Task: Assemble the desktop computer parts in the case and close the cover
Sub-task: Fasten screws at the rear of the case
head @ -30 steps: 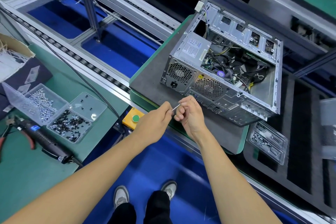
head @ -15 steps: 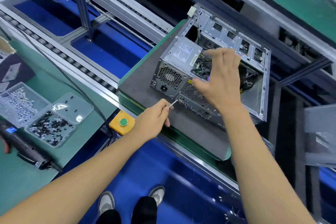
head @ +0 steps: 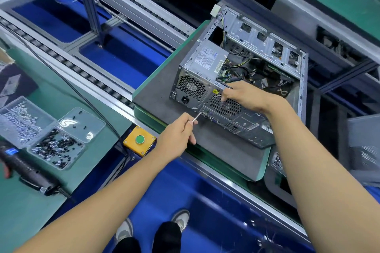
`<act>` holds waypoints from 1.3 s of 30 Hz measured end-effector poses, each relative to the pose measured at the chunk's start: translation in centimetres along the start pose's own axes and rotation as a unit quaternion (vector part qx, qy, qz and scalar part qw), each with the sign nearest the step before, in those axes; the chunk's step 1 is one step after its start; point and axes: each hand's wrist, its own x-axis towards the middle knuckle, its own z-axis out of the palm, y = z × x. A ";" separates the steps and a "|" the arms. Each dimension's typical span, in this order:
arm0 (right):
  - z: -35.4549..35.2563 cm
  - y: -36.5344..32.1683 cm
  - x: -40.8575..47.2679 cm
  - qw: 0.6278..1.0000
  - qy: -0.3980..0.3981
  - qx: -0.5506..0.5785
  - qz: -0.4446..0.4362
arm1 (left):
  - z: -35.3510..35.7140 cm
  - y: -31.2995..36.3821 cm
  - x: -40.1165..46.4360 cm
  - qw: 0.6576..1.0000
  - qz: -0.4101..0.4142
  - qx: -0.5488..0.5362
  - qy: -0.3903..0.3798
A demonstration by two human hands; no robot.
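Our left hand [head: 178, 132] pinches thin metal screwdriver shaft [head: 197, 116], tip at open grey steel computer case [head: 242, 80] rear; our right hand [head: 245, 95] grips case top edge.

Computer case [head: 267, 47]: bare grey sheet metal, dull sheen, perforated fan grilles. Pallet mat [head: 164, 92]: matt dark grey, faintly textured. Screw boxes [head: 82, 123]: clear glossy plastic. Conveyor rails [head: 127, 4]: brushed aluminium. Button housing [head: 131, 144]: smooth yellow plastic. Bench top [head: 61, 96]: matt green.
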 end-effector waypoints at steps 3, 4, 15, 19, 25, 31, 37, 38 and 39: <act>0.1 0.3 0.1 1.000 0.008 0.015 -0.007 | 0.3 0.3 0.3 1.000 -0.001 -0.001 0.002; 0.2 0.3 0.0 1.000 0.013 0.021 -0.005 | 0.4 0.4 0.5 1.000 -0.003 -0.002 0.003; 0.3 0.9 0.5 0.999 0.022 0.047 -0.003 | 1.6 1.0 1.2 0.999 -0.021 0.015 0.028; 0.3 1.0 0.4 0.999 0.021 0.047 -0.004 | 1.5 0.9 1.3 0.999 -0.025 0.010 0.034; 0.1 0.5 -0.1 0.999 0.018 0.047 -0.004 | 1.5 1.0 1.4 0.999 -0.026 0.003 0.034; 0.2 0.3 -0.3 0.998 0.017 0.061 -0.005 | 1.7 1.0 1.4 0.999 -0.023 -0.004 0.032; 0.1 0.1 -0.4 0.998 0.009 0.068 -0.005 | 2.4 1.1 1.4 0.998 -0.031 -0.034 0.034; 0.1 0.1 -0.5 0.998 0.009 0.069 -0.005 | 2.4 1.1 1.4 0.998 -0.035 -0.045 0.037; 0.1 0.1 -0.5 0.998 0.008 0.069 -0.005 | 2.5 1.1 1.5 0.997 -0.039 -0.055 0.042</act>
